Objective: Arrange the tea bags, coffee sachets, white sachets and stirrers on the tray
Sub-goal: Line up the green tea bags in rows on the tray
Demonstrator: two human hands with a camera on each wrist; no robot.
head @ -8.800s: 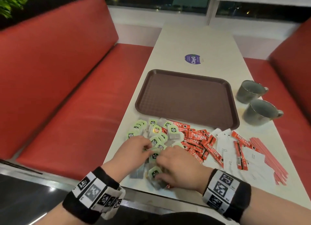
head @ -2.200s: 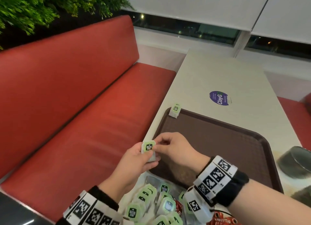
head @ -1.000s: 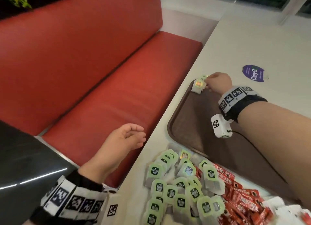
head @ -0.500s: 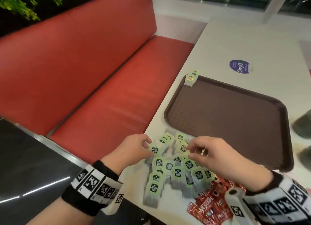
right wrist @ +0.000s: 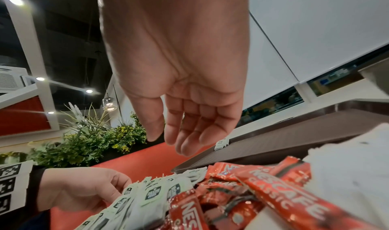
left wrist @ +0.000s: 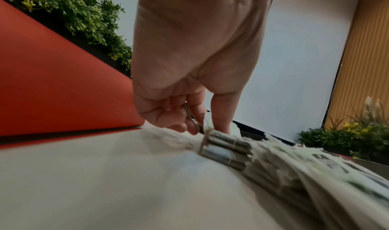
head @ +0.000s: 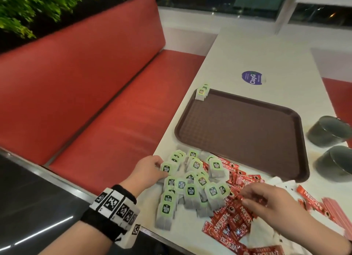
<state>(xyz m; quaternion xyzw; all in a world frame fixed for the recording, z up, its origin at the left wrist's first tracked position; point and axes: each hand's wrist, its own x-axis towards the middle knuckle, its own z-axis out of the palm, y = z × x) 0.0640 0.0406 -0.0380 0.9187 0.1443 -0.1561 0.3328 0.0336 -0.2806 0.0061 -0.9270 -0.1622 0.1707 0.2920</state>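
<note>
A: How is each grip shown?

B: The left hand (head: pixel 147 171) is seen with fingers curled round one tea bag (head: pixel 167 168) at the left edge of the tea bag pile (head: pixel 192 186); the pinch itself is blurred in the left wrist view. The right hand (head: pixel 266 203) is held over the coffee sachets (head: pixel 232 214), fingers loosely bent and nothing grasped.

A: What is hidden or cut off?

B: The white sachets (head: pixel 282 184) are largely covered by the right hand and forearm. The stirrers (head: pixel 335 211) are cut by the frame edge, as are two grey cups (head: pixel 327 132).

A: Where is room left?

B: The tray (head: pixel 242 132) lies just beyond the piles, its floor bare except for a few tea bags stacked (head: pixel 202 92) in the far left corner. The table (head: pixel 266 52) beyond is marked only by a round sticker (head: pixel 252 77). A red bench (head: pixel 95 94) runs along the left edge.
</note>
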